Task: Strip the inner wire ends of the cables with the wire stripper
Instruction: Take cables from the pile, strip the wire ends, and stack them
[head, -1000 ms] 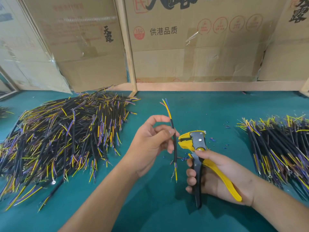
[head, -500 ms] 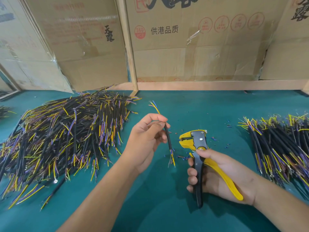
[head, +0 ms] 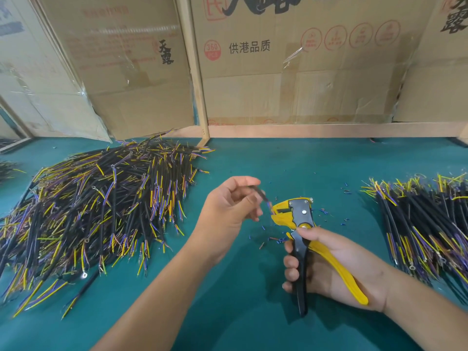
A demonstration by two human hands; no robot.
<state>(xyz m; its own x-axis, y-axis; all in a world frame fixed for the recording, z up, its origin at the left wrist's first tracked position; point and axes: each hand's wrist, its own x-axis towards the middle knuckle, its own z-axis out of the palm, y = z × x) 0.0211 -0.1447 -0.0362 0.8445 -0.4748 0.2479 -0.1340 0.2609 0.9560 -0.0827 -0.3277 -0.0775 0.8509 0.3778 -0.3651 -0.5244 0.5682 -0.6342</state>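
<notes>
While the left hand (head: 229,211) pinches the cable (head: 260,195), feeding its end into the mouth, the right hand (head: 331,267) grips the wire stripper (head: 298,224) by its spread handles (unsqueezed).

I hold a short black cable (head: 258,192), blurred, its lower end tilted down to the open mouth of my yellow-and-black wire stripper (head: 296,219). The stripper stands nearly upright above the green tabletop, head up, its black and yellow handles spread apart. A large heap of black cables (head: 96,211) with yellow, blue and purple inner wires lies to my left; a second pile (head: 425,224) lies at the right.
</notes>
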